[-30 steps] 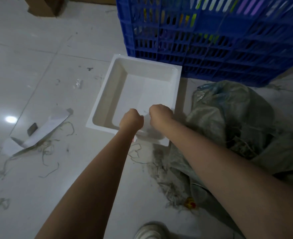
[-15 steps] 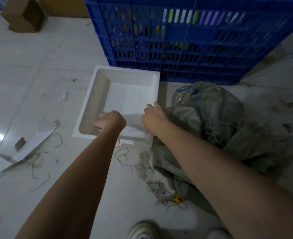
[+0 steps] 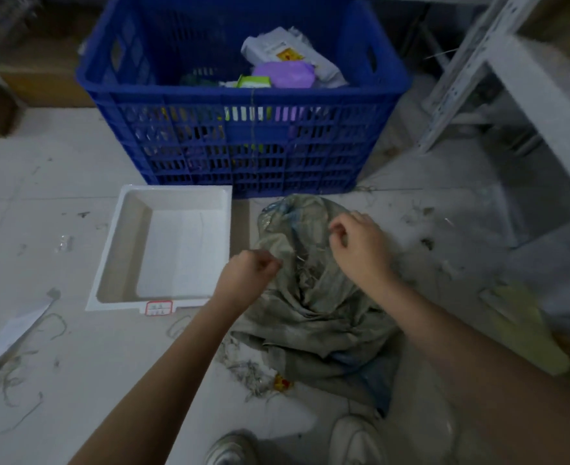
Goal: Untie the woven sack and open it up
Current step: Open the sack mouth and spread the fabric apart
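A crumpled grey-green woven sack lies on the floor in front of the blue crate, its bunched mouth with frayed strings facing up. My left hand is at the sack's left edge, fingertips pinched together against the fabric. Over the top right of the sack, my right hand hovers with curled fingers, thumb and forefinger close together. Whether it holds a string or fabric is not clear. Both forearms reach in from the bottom of the view.
A white shallow tray sits on the floor left of the sack. Behind stands a blue slotted crate with packets inside. White metal shelving is at the right. Loose strings and paper litter the left floor. My shoes are at the bottom.
Both hands have moved right, from the tray's near edge onto the sack. The view has tilted up, so the inside of the crate and the shelving show.
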{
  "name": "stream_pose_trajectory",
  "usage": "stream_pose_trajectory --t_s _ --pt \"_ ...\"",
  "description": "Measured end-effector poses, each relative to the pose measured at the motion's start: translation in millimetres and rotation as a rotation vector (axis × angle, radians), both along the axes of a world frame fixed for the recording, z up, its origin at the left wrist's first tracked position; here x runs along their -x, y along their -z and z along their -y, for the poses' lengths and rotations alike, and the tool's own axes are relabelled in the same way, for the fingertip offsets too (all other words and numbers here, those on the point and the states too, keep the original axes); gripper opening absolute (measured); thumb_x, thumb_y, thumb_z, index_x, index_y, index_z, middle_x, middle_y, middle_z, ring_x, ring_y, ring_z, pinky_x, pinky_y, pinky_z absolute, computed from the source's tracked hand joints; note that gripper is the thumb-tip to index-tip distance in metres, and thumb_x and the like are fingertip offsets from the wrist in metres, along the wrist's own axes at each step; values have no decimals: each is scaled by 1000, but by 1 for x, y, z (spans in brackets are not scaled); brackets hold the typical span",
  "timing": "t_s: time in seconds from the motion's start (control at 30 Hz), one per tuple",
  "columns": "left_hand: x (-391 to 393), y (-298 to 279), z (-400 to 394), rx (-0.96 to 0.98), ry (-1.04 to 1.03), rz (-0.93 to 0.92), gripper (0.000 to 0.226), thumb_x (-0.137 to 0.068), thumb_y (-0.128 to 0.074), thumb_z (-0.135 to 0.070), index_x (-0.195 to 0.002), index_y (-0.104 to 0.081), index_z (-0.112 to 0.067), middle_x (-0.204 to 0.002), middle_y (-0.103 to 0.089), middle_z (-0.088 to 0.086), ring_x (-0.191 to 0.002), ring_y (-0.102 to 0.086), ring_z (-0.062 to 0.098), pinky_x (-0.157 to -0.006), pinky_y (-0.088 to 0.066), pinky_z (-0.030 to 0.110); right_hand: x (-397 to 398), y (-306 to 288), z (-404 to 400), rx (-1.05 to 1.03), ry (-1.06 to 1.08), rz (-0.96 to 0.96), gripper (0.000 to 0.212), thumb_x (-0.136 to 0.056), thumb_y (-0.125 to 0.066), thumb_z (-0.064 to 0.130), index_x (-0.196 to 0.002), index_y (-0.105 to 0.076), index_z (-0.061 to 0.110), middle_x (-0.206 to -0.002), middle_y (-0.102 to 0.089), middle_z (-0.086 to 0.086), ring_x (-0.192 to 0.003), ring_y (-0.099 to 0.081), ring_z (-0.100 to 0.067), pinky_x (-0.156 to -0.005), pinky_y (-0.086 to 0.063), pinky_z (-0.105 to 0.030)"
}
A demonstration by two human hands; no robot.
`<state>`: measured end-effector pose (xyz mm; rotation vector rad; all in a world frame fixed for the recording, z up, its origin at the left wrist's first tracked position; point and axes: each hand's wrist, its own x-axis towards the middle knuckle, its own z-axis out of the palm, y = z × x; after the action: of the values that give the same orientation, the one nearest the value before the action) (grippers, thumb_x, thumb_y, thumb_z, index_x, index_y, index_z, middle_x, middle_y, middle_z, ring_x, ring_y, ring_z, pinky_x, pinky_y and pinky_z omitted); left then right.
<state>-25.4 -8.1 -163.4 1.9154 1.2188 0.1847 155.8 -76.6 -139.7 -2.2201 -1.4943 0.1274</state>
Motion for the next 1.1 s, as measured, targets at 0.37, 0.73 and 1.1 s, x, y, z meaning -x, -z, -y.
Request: stream_pose_trajectory --t_s 0.37,0.73,1.1 --pt "-71 5 61 -201 245 -302 65 -82 -59 -49 -140 -34 -29 -131 -41 10 -119 -48 32 -89 -48 41 -57 43 90 439 212 -241 86 -71 -72 48 -142 -34 18 -136 -50 -7 -123 -49 -28 -99 -44 -42" --pt "-77 -11 65 -177 -179 -56 25 -89 -50 -27 -109 -50 -12 -105 -61 14 -87 -62 36 -66 -45 33 -34 38 91 62 164 -497 21 -85 -59 24 -79 -57 4 -70 -62 -13 -63 -60 -29 -56 -46 -38" --pt "-66 -46 71 365 -235 48 30 -77 -71 -35 -83 -62 -7 -78 -66 10 -84 -68 28 -78 -58 42 37 6 101 -43 -171 -63 14 -62 -71 22 -71 -69 12 -69 -64 -1 -69 -61 -24 -61 -51 -30"
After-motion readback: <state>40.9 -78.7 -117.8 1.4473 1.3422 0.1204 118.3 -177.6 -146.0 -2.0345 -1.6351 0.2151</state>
